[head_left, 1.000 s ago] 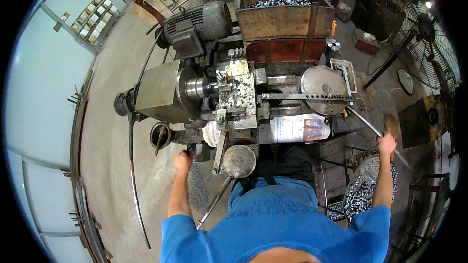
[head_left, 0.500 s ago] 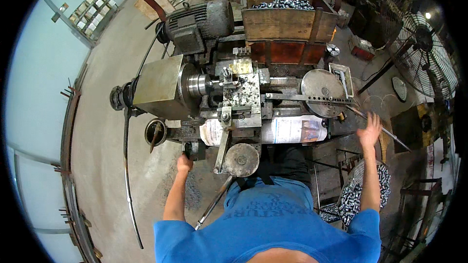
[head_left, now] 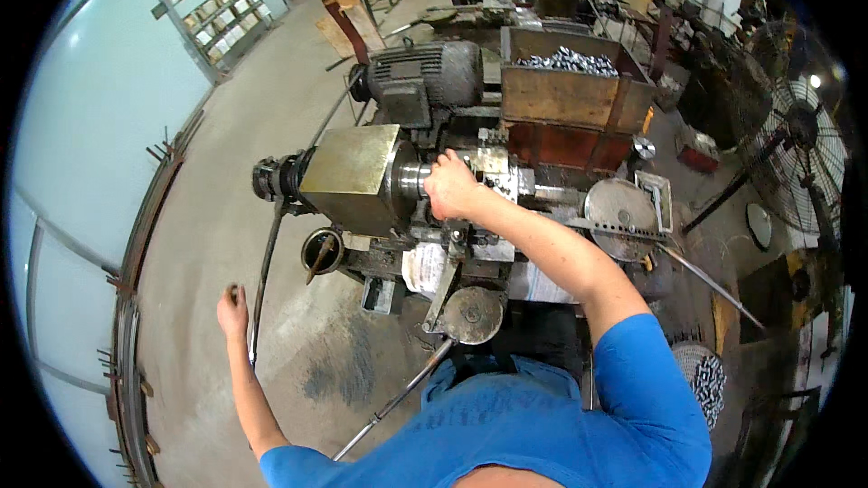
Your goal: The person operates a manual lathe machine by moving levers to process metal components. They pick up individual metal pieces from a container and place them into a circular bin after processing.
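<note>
while the right hand (head_left: 455, 188) reaches over the machine (head_left: 371, 262), its fingers bent down at the steel collar (head_left: 412, 181), the left hand (head_left: 232, 314) hangs over the floor (head_left: 194, 253), well out from the machine's left front corner. the left fingers curl in around a small dark thing (head_left: 234, 291), too unclear to name; whether the right ones pinch anything, i cannot tell. the one collar sits toward the machine's left end, at the right face of the box housing (head_left: 348, 172).

there are one motor (head_left: 434, 77) and one bin (head_left: 561, 98) along the back edge, and two round plates, one near the right end (head_left: 624, 201), one at the front edge (head_left: 473, 312). the printed sheet (head_left: 423, 268) at the front edge is unreadable.

half a second ago the right hand was spread beside the lever (head_left: 710, 282), the left by the small tray (head_left: 383, 295).
</note>
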The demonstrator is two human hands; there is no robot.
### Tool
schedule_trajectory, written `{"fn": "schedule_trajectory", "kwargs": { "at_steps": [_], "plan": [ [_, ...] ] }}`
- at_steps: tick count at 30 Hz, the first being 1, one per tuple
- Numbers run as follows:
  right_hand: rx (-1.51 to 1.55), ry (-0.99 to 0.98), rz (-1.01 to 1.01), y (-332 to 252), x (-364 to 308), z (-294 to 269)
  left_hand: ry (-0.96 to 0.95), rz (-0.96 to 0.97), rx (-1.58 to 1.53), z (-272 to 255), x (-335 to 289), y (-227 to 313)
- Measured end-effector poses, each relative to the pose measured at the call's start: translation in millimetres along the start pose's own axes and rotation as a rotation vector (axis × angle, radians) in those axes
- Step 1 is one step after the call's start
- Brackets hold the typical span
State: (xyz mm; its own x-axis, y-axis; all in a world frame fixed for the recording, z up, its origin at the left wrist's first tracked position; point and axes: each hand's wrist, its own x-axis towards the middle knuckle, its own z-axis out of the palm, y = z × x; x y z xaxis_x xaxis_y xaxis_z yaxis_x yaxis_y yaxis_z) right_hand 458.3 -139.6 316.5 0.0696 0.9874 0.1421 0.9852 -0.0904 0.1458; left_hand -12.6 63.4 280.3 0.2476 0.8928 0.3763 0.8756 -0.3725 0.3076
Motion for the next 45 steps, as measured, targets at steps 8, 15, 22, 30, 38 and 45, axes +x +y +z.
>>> {"fn": "schedule_trajectory", "kwargs": {
  "at_steps": [8, 15, 22, 30, 38, 45],
  "plan": [
    [0.036, -0.102, -0.045, 0, 15, 20, -0.153, -0.2, 0.14, 23, -117, 66],
    [-0.028, 0.055, 0.021, 6, -14, -32, -0.488, -0.215, -0.047, 22, -94, 33],
    [-0.143, 0.332, 0.605, 120, -39, -89, -0.202, -0.02, 0.03, 58, -76, 50],
    [0.369, 0.39, 0.51, 104, -163, -63, -0.68, -0.264, -0.558, 35, -72, 19],
    [0.224, -0.003, 1.489, 84, -526, 29, -0.616, -0.545, -0.773, 75, -69, 14],
    [0.418, -0.45, 1.651, -22, -645, 134, -0.631, -0.59, -0.827, 94, -63, 16]
  ]
}}
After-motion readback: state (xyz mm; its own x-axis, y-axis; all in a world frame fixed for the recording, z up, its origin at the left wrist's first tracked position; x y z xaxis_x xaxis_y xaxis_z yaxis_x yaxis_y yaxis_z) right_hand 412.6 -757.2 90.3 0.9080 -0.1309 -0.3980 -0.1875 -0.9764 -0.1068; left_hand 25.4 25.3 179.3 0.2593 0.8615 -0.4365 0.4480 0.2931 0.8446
